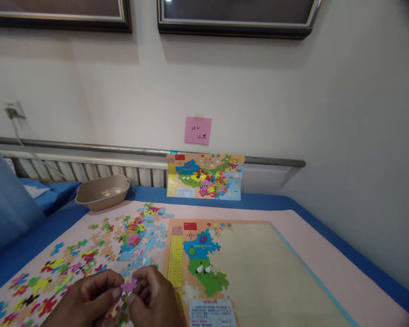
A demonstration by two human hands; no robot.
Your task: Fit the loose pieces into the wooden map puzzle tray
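Note:
Between the fingertips of both my hands is a pink jigsaw piece. My left hand pinches its left side, and my right hand grips it from the right. Below the fingers, more pieces are partly hidden. Right of my hands lies the puzzle board, with its left part filled: a blue region, a green region with two white animals, and a yellow strip. Loose jigsaw pieces in many colours spread over the pink sheet to the left and behind my hands.
A coloured map picture leans upright against the wall rail. At the back left stands a beige basin with a few pieces inside. A pink note is stuck on the wall. Blue cloth hangs at the left edge.

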